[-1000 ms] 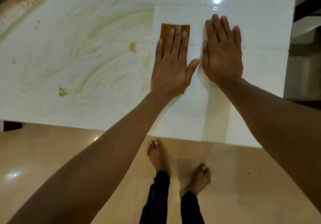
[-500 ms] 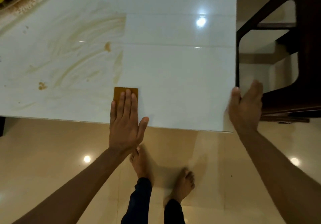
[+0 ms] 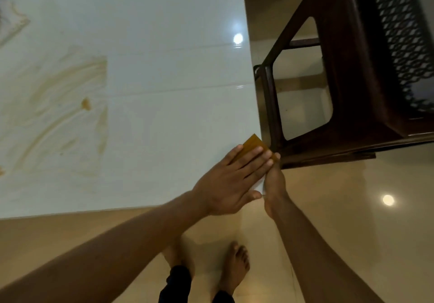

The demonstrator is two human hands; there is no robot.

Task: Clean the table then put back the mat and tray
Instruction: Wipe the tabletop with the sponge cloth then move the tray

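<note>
White glossy surface (image 3: 152, 79), right near corner: left hand (image 3: 231, 181) lies flat, fingers straight, pressing an amber scraper pad (image 3: 252, 144) at the edge. Right hand (image 3: 273, 180) waits below the corner; its grip cannot be told. Brown smears (image 3: 70, 105) remain well to the left. Dark chair (image 3: 352, 79) stands beside. Mat and tray: not visible. Risk: pushed residue overshoots the right hand, soiling the floor (image 3: 352, 208).

My left hand (image 3: 229, 181) lies flat, fingers straight; my right hand (image 3: 273, 180) cups just beside it, fingertips touching.
</note>
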